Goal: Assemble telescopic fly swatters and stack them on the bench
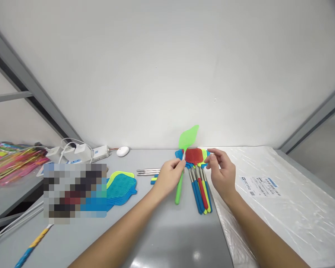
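My left hand (pixel 169 176) is closed on the shaft of a green fly swatter (pixel 187 138), whose leaf-shaped head points up and whose green handle (pixel 179 190) hangs down toward the grey table (pixel 162 238). My right hand (pixel 222 173) pinches the edge of a red swatter head (pixel 194 155) on top of a pile of several finished swatters (pixel 201 188) with blue, red and yellow handles. The pile lies flat just between my hands.
Loose blue and yellow-green swatter heads (pixel 121 186) lie at left beside metal rods (pixel 147 172). A plastic-wrapped white pack (pixel 279 201) fills the right side. A power strip with cables (pixel 78 152), a white puck (pixel 123 151) and colourful packaged goods (pixel 11 160) sit at far left.
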### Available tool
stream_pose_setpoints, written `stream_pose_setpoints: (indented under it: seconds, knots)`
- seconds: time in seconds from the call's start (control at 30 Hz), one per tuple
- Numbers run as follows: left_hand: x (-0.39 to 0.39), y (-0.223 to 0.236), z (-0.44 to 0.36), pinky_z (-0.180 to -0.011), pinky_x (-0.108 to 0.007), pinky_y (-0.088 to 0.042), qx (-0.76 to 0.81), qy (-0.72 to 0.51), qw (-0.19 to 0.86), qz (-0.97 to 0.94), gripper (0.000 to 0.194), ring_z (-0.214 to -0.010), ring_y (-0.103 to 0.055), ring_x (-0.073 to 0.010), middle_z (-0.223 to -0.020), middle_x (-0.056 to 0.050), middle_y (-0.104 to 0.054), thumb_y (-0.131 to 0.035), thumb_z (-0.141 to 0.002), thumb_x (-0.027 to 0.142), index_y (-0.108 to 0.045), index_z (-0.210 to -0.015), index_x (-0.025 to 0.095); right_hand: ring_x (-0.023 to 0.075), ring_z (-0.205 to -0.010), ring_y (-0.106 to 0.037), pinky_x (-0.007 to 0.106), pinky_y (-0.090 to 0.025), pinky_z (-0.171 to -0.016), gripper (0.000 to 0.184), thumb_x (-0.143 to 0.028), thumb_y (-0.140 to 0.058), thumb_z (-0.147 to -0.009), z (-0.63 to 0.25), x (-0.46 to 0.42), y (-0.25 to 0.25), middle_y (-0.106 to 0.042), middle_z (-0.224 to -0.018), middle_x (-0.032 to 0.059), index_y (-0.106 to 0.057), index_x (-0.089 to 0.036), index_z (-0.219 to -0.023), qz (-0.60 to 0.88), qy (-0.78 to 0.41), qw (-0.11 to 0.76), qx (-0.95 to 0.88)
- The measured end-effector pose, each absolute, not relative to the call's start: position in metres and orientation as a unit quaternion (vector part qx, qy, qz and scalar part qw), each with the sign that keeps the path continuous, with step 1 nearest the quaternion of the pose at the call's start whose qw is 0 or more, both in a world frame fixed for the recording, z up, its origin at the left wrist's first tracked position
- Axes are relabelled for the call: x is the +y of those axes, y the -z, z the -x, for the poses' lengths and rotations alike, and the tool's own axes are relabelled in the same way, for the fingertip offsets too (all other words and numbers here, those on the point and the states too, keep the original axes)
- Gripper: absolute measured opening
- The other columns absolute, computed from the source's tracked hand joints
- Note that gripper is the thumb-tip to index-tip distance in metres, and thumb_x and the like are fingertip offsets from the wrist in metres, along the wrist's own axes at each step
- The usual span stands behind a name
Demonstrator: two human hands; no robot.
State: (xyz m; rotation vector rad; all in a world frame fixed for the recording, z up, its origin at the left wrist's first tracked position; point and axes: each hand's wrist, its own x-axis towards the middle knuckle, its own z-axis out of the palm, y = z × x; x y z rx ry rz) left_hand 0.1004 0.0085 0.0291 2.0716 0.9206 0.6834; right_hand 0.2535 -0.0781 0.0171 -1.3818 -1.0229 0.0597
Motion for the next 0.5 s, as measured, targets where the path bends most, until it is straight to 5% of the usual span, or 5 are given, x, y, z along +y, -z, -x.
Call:
stream_pose_setpoints:
  seconds: [0.23,0.5]
  knots:
    - [-0.004,-0.017,-0.138,-0.051,-0.027,-0.023,0.386,-0.231,0.265,-0.853,0.036,-0.052,-0.042,-0.0136,-0.054,0.001,-0.047,-0.041,-0.089,0.037,-0.042,-0.057,0.020,0.0118,-0.053,-0.050,0.025,-0.042,-0.055,0.030,-0.044,-0.044,-0.095,-0.279,-0.066,-0.002,-0.055,-0.061,-0.0038,-0.062,-0.019,-0.090,0.625,-0.035,0.680,-0.381]
    - [-0.009,-0.012,-0.154,-0.054,-0.028,-0.030,0.397,-0.132,0.173,-0.891,0.034,-0.063,-0.059,-0.0222,-0.061,-0.006,-0.063,-0.044,-0.086,0.033,-0.055,-0.056,0.021,0.0122,-0.052,-0.048,0.025,-0.040,-0.055,0.034,-0.046,-0.042,-0.094,-0.288,-0.055,0.018,-0.050,-0.056,-0.0048,-0.060,-0.019,-0.085,0.636,-0.067,0.675,-0.367]
